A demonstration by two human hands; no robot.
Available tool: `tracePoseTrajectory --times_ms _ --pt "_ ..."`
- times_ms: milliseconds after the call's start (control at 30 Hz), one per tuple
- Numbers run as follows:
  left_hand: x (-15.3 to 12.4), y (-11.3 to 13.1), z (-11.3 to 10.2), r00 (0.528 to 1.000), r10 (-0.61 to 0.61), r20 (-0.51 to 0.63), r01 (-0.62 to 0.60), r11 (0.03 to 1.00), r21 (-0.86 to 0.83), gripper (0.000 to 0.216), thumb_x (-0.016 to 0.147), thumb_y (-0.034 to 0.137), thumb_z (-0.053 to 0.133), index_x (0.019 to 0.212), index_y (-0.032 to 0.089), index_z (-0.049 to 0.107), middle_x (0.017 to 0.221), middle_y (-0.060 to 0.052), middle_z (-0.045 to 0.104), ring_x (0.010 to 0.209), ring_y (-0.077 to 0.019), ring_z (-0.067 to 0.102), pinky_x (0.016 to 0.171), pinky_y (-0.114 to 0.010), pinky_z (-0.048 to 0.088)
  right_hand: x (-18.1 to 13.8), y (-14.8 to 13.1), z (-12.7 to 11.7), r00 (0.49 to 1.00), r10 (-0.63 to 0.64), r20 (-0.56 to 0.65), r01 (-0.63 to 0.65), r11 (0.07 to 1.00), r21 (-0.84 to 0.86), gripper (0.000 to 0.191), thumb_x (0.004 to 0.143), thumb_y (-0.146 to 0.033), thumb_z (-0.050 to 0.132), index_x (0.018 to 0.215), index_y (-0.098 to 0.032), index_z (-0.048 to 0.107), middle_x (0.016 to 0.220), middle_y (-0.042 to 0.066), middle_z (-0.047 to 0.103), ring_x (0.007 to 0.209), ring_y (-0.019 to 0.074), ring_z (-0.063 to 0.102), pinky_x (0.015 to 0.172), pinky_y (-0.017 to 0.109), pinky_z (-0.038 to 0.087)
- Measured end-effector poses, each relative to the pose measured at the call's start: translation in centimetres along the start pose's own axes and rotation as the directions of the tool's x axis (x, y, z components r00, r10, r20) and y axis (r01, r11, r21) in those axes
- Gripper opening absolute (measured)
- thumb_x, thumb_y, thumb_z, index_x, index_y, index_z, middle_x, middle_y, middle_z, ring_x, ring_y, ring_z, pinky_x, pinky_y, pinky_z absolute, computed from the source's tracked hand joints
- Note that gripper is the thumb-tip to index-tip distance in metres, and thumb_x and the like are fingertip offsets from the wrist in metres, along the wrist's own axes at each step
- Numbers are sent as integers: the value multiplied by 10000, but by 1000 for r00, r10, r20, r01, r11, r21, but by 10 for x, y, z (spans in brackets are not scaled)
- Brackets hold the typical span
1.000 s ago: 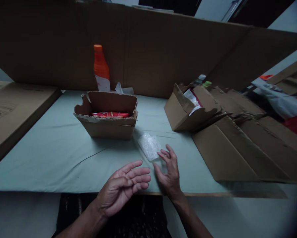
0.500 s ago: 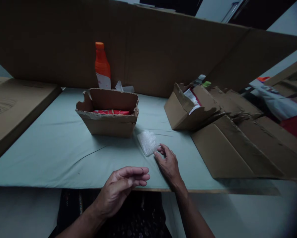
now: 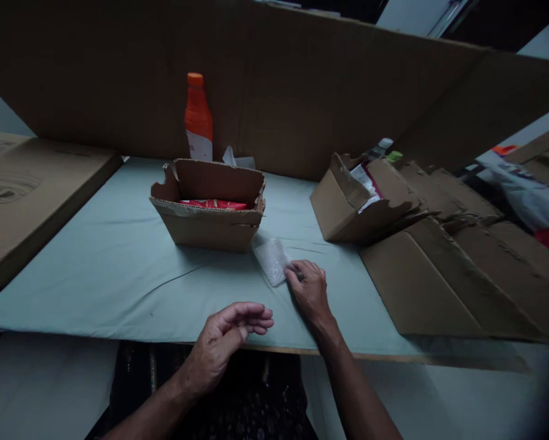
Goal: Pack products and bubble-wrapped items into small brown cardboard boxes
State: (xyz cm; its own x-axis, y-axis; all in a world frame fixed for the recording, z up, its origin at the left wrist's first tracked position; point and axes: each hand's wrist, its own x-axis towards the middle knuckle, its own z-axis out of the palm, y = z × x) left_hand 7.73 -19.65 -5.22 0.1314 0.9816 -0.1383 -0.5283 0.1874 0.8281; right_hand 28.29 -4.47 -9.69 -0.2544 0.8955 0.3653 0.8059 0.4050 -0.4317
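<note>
A small flat piece of bubble wrap lies on the pale green cloth, just right of an open cardboard box. My right hand is at its right edge, thumb and fingers closed on the near corner. Palm turned inward, my left hand hovers by the front edge of the table; its fingers are stretched out and it holds nothing. Inside the open box a red packet shows; the rest of its contents is hidden.
An orange bottle and a folded white piece stand behind the box, against a tall cardboard panel. On the right are a filled carton and several more cartons. A large flat carton lies left.
My right hand has closed its fingers on the bubble wrap's edge. The left hand stays nearly in place, its fingers slightly shifted. The whole view has turned a little to the left.
</note>
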Motion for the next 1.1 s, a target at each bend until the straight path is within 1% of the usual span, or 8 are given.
tracePoseTrajectory --times_ms 167,300,433,567,700,867,1000,1100 --pt "1 7 -6 995 81 -65 -62 966 250 289 920 245 587 1185 198 692 1207 -116 718 1063 -247 666 983 -407 489 -12 -18 -24 980 -201 5 194 949 247 107 864 -196 567 918 -237 650 1125 84 724 1065 263 647 902 423 457" --pt "11 8 -22 932 346 -111 -213 767 605 490 863 161 610 1344 255 588 1399 -97 585 1249 -268 550 1083 -436 410 -32 -30 -33 918 -368 147 285 871 400 235 808 -82 521 935 -241 640 1074 65 745 1019 238 674 882 416 487" --pt "24 -4 -41 894 427 131 -350 487 800 784 793 61 574 1516 285 370 1579 -103 386 1463 -305 326 1198 -536 248 -53 -39 -28 898 -364 246 212 850 483 268 792 -51 503 926 -238 640 1082 59 744 1037 228 672 903 427 494" --pt "27 -19 -50 910 263 319 -400 364 841 868 708 17 528 1528 250 362 1533 -130 461 1451 -336 354 1180 -587 273 -63 -38 -33 875 -345 339 113 827 550 249 827 -159 626 1059 -241 665 1153 70 726 1104 244 653 974 446 491" --pt "25 -28 -50 906 110 408 -421 334 844 829 672 42 531 1470 255 459 1432 -114 577 1386 -337 443 1157 -601 299 -54 -30 -44 890 -261 373 -43 768 639 285 883 -331 658 1150 -232 675 1216 87 700 1156 246 635 1013 414 499" --pt "24 -33 -47 897 90 433 -442 233 867 636 728 99 588 1348 241 583 1349 -126 631 1326 -348 499 1146 -595 306 -20 -11 -25 922 -30 386 -234 751 618 328 896 -336 613 1190 -202 673 1151 90 712 991 214 689 893 369 563" --pt "25 -39 -49 896 83 436 -444 182 878 619 719 86 590 1315 250 602 1373 -123 614 1318 -350 505 1143 -597 313 -2 14 -14 972 176 156 -234 792 564 339 871 -327 593 1162 -183 693 1190 116 704 1096 249 656 920 411 555" --pt "25 -42 -49 895 91 436 -445 171 879 601 734 89 590 1313 253 600 1362 -124 619 1301 -350 517 1125 -602 334 -9 24 -26 979 203 22 -184 827 532 303 874 -314 586 1122 -189 708 1280 131 669 1226 265 601 974 418 530"
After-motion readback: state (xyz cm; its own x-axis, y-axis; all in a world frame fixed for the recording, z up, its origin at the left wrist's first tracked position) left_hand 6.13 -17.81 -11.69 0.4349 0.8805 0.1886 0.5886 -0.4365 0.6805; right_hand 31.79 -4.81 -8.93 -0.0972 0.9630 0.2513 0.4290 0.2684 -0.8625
